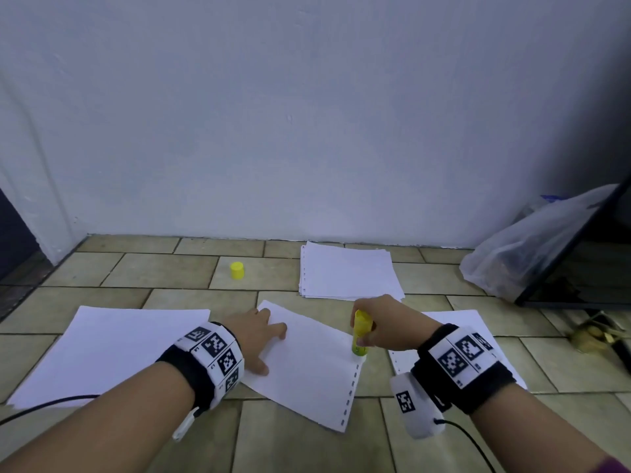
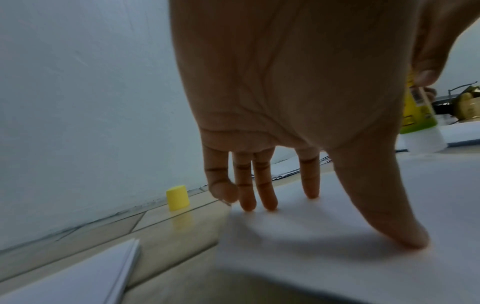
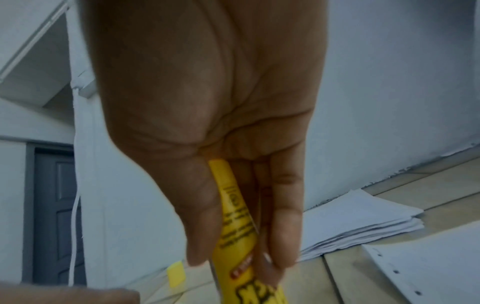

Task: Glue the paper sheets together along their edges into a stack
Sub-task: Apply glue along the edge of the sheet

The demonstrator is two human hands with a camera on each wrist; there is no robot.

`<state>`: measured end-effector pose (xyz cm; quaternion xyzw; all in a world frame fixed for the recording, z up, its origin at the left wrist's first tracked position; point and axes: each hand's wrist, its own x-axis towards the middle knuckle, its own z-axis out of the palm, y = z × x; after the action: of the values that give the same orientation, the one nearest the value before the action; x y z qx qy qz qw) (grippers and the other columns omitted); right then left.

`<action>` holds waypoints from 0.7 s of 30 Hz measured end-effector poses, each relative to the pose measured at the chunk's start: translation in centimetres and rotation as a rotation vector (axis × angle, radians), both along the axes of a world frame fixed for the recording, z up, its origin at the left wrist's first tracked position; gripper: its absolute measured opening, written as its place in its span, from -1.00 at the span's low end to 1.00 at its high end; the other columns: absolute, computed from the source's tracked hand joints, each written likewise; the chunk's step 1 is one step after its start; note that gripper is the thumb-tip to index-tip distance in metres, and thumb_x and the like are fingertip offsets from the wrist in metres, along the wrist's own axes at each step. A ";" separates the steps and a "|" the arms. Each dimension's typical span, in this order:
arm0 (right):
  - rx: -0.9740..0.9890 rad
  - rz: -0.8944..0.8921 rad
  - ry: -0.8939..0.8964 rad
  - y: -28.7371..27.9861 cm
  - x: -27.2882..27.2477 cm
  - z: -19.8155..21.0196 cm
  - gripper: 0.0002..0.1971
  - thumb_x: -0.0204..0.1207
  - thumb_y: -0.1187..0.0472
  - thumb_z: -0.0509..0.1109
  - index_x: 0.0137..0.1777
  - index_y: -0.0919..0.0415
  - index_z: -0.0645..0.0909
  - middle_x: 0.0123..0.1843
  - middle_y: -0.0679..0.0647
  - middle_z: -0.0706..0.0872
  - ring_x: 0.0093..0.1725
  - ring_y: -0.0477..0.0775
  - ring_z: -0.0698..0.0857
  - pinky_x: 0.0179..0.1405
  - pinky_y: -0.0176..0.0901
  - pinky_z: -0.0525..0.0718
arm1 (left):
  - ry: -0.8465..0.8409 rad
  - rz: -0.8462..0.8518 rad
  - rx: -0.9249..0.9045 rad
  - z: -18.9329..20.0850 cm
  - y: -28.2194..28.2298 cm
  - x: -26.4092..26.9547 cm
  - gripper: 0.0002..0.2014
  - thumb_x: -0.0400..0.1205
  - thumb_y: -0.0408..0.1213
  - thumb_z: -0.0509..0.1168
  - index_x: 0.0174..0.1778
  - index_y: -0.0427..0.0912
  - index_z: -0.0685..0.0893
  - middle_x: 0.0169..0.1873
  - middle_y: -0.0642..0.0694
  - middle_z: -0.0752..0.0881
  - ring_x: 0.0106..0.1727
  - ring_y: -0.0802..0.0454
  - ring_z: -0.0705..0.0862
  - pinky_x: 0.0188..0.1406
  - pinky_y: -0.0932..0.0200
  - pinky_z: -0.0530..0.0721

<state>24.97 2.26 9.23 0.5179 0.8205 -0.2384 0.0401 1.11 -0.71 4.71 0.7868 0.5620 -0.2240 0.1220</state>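
Observation:
A white sheet (image 1: 307, 367) with punched holes along its right edge lies tilted on the tiled floor. My left hand (image 1: 261, 336) presses flat on its left part, fingers (image 2: 267, 197) spread and straight on the paper (image 2: 337, 257). My right hand (image 1: 379, 327) grips a yellow glue stick (image 1: 361, 331) upright, its tip down on the sheet's right edge. The right wrist view shows fingers (image 3: 283, 230) and thumb wrapped around the glue stick (image 3: 237, 230). In the left wrist view the glue stick (image 2: 415, 115) stands at the right.
The yellow cap (image 1: 237, 270) stands on the floor near the wall. A stack of paper (image 1: 350, 271) lies at the back, one sheet (image 1: 112, 349) at the left, another (image 1: 474, 332) under my right wrist. A plastic bag (image 1: 526, 250) and a dark panel (image 1: 580, 261) sit at right.

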 end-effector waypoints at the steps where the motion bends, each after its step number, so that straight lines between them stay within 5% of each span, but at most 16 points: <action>1: 0.007 -0.038 0.055 0.1 0.0 0.1 -0.78 0.44 0.22 0.49 0.02 0.07 0.54 0.01 0.04 0.63 -0.07 0.02 0.61 -0.10 -0.13 0.68 | 0.021 -0.012 -0.004 0.2 -0.1 0.2 -0.30 0.56 0.05 0.39 0.56 0.04 0.25 0.43 -0.14 0.30 0.47 -0.10 0.32 0.27 -0.02 0.52; 4: 0.023 -0.136 0.229 0.8 -0.4 0.3 -0.79 0.40 0.24 0.52 -0.03 0.13 0.56 -0.05 0.06 0.67 -0.15 0.05 0.67 -0.08 -0.05 0.75 | 0.014 -0.074 0.030 0.4 -0.5 0.6 -0.30 0.48 0.02 0.48 0.47 -0.09 0.34 0.50 -0.13 0.19 0.52 -0.10 0.23 0.32 -0.04 0.49; 7: 0.041 -0.183 0.317 1.4 -1.1 0.0 -0.78 0.39 0.27 0.53 -0.03 0.20 0.57 -0.07 0.15 0.70 -0.15 0.12 0.70 -0.09 -0.04 0.74 | -0.105 -0.086 -0.034 -0.2 -0.9 0.8 -0.24 0.50 -0.08 0.48 0.57 0.05 0.24 0.64 -0.04 0.01 0.61 -0.06 0.12 0.43 -0.13 0.47; 10: 0.057 -0.222 0.354 1.8 -1.8 -0.4 -0.80 0.39 0.29 0.51 -0.05 0.21 0.56 -0.09 0.15 0.69 -0.16 0.12 0.70 -0.11 -0.05 0.73 | -0.080 -0.065 -0.053 -0.2 -1.0 0.6 -0.18 0.54 0.01 0.42 0.64 0.21 0.11 0.60 -0.07 0.11 0.58 -0.09 0.19 0.45 -0.08 0.43; 13: 0.074 -0.268 0.391 2.4 -2.6 -1.0 -0.80 0.40 0.28 0.50 -0.05 0.18 0.55 -0.07 0.14 0.69 -0.15 0.12 0.71 -0.12 -0.06 0.74 | -0.055 -0.010 -0.004 0.1 -0.9 0.0 -0.21 0.53 0.05 0.43 0.63 0.12 0.18 0.48 -0.12 0.22 0.48 -0.10 0.32 0.35 0.00 0.49; 17: 0.071 -0.298 0.429 2.8 -4.4 -2.0 -0.75 0.40 0.25 0.51 0.02 0.16 0.55 0.04 0.17 0.70 0.00 0.18 0.73 0.00 -0.02 0.73 | -0.121 -0.013 -0.010 -0.5 -0.7 -0.6 -0.22 0.49 0.00 0.47 0.58 -0.03 0.26 0.57 -0.04 0.14 0.57 -0.03 0.17 0.45 -0.05 0.43; 21: 0.093 -0.289 0.448 3.4 -6.9 -2.8 -0.73 0.46 0.27 0.46 0.14 0.23 0.57 0.09 0.18 0.68 -0.07 0.08 0.65 -0.32 -0.32 0.59 | -0.152 -0.003 -0.018 -0.8 -0.6 -0.4 -0.20 0.49 -0.04 0.48 0.57 -0.12 0.25 0.57 -0.06 0.17 0.54 -0.06 0.22 0.48 -0.01 0.39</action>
<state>18.07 5.63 6.47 0.5654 0.7364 -0.3126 -0.2007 0.72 -1.31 3.89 0.8012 0.5481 -0.1688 0.1711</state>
